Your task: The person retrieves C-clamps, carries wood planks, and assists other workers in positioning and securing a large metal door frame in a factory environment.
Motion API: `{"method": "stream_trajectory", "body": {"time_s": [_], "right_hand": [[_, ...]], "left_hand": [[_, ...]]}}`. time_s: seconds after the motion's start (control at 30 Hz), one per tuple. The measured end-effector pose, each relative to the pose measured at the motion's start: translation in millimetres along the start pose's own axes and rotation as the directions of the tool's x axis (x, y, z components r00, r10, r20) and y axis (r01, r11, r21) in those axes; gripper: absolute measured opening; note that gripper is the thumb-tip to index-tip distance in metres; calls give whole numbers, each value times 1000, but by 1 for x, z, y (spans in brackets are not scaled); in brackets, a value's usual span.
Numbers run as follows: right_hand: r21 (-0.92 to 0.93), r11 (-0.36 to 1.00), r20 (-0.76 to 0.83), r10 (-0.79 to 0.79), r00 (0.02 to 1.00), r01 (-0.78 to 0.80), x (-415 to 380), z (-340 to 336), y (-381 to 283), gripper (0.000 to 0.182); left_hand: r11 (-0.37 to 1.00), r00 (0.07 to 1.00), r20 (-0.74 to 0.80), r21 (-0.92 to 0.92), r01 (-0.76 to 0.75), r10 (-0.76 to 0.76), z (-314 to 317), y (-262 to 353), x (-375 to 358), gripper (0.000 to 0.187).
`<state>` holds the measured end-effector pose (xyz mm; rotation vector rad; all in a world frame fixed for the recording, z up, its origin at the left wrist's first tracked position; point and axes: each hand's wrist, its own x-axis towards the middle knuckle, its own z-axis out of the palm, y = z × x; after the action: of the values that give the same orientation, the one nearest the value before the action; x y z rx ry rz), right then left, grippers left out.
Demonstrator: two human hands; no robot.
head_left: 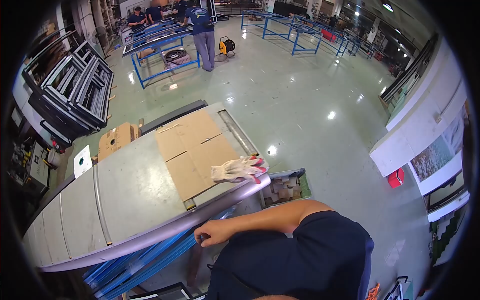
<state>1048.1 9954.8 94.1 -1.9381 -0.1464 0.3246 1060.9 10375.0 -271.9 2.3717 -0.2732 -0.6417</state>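
L hand's out of view. R hand [215, 233] is below the table [130, 185] edge, fingers [200, 233] loosely curled; their undersides are hidden, so can't tell if they grip anything. Nearest to it: long blue strips [145, 257], under the near edge of the table. Upper parts hidden by the tabletop, lower ends hard to make out. They look straight, thin, glossy, some w/ a whitish sheen, prob. plastic film; contact w/ hand unclear.

Tabletop is smooth, grey, scuffed, w/ narrow metal rollers [237, 132] set in slots; far L end curves off in the lens distortion. Flat brown cardboard [192, 150] lies on its R part, creased. Knit glove [232, 171], cream w/ pinkish-red fingertips, rests partly on cardboard, partly on table; can't tell if 1 or 2. Crate [305, 186] w/ small brown pcs sits just beyond the table's R corner, partly hidden by the arm.
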Motion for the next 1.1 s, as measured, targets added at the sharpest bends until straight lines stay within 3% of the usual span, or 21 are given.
{"method": "stream_trajectory", "body": {"time_s": [0.13, 0.2, 0.37, 0.47, 0.5, 0.57, 0.6, 0.63, 0.67, 0.7, 0.73, 0.77, 0.8, 0.83, 0.87, 1.0, 1.1], "right_hand": [[-25, 999, 64, -39, 997, 41, 35, 21, -11, 23], [15, 992, 123, -126, 984, 126, 52, 32, -7, 23], [60, 988, 225, -152, 962, 142, 75, 29, -16, 23], [121, 960, 180, -271, 946, 252, 84, 29, -8, 27], [123, 980, 235, -183, 955, 157, 84, 17, -18, 28], [110, 984, 213, -159, 964, 138, 93, 18, -9, 26], [71, 993, 263, -112, 958, 97, 97, 14, -17, 23], [161, 987, 304, -49, 951, -1, 98, 19, -1, 21], [232, 968, 322, 16, 946, -96, 99, 17, -14, 19], [283, 939, 380, 75, 922, -193, 101, 17, -8, 18], [295, 931, 411, 78, 908, -214, 108, 15, -4, 19], [305, 922, 408, 98, 907, -237, 114, 15, -4, 19], [301, 928, 419, 79, 904, -221, 120, 18, -8, 19], [303, 933, 406, 60, 912, -196, 130, 21, -10, 18], [286, 941, 432, 40, 901, -179, 141, 24, -11, 18], [228, 970, 456, -26, 890, -88, 189, 53, -49, 17], [219, 974, 439, -49, 897, -54, 230, 102, -77, 20]], "left_hand": [[999, 999, 21, -26, 47, -46, -27, 13, 20, 22], [996, 997, 28, -49, 71, -70, -33, 34, 36, 23], [988, 989, 34, -38, 148, -147, -98, 95, 106, 25], [925, 931, -11, -119, 360, -364, -163, 151, 77, 27], [840, 852, -67, -220, 495, -519, -190, 151, 34, 28], [507, 519, -126, -493, 707, -846, -241, 154, -118, 29], [292, 293, -103, -617, 731, -951, -230, -1, -146, 29], [719, 669, -443, -666, 201, -597, -215, -92, -145, 27], [772, 744, -329, 66, 633, -582, -288, -41, -169, 38], [777, 640, -458, -223, 589, -617, -317, -42, -184, 36], [775, 293, -753, -425, 467, -589, -340, -24, -179, 73], [825, 555, -669, -160, 542, -494, -379, -62, -194, 102], [679, 312, -610, -581, 449, -728, -418, 18, -193, 106], [598, 159, -623, -601, 530, -766, -439, 6, -195, 105], [570, 116, -620, -611, 550, -776, -460, -5, -200, 103], [580, 86, -631, -640, 503, -771, -512, -16, -222, 100], [690, 163, -685, -629, 358, -710, -496, -97, -217, 83]]}}
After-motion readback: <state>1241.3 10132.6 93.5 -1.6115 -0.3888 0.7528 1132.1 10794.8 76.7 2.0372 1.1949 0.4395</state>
